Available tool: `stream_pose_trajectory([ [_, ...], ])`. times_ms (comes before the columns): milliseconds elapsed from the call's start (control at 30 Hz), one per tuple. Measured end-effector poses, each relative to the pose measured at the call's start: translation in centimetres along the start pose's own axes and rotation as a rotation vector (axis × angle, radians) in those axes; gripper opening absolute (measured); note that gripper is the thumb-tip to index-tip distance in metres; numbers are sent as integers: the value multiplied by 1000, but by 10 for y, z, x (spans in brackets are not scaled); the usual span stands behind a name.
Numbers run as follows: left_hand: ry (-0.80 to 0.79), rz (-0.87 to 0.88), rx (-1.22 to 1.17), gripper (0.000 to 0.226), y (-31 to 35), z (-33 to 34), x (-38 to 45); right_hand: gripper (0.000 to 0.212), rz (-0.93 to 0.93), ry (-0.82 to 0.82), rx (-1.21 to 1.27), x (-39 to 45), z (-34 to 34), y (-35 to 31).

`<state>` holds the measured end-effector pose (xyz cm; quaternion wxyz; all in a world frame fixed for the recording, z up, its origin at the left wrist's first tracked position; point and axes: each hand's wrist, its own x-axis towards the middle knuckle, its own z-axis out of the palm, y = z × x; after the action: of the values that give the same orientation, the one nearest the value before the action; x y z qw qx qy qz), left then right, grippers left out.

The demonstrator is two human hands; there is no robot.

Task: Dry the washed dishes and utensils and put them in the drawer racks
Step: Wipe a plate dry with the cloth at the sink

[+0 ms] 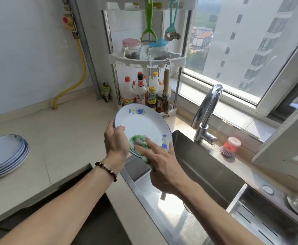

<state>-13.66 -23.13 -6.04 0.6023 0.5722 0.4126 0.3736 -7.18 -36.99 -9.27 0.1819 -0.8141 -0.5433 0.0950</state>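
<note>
One plate in left grip; flat right hand presses one cloth

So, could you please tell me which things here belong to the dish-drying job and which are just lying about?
In the job:
- plate, held by the left hand
- green cloth, pressed on the plate by the right hand
- stack of plates on the counter

Lying about:
- faucet
- dish brush
- sauce bottles
- green peeler
- spice jars
</note>
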Motion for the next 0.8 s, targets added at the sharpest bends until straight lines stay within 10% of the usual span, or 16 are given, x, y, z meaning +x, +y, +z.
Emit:
stream_pose_trajectory([
  [800,-226,5,17,35,13,-11,8,85,-41,32,-87,-13,-6,32],
])
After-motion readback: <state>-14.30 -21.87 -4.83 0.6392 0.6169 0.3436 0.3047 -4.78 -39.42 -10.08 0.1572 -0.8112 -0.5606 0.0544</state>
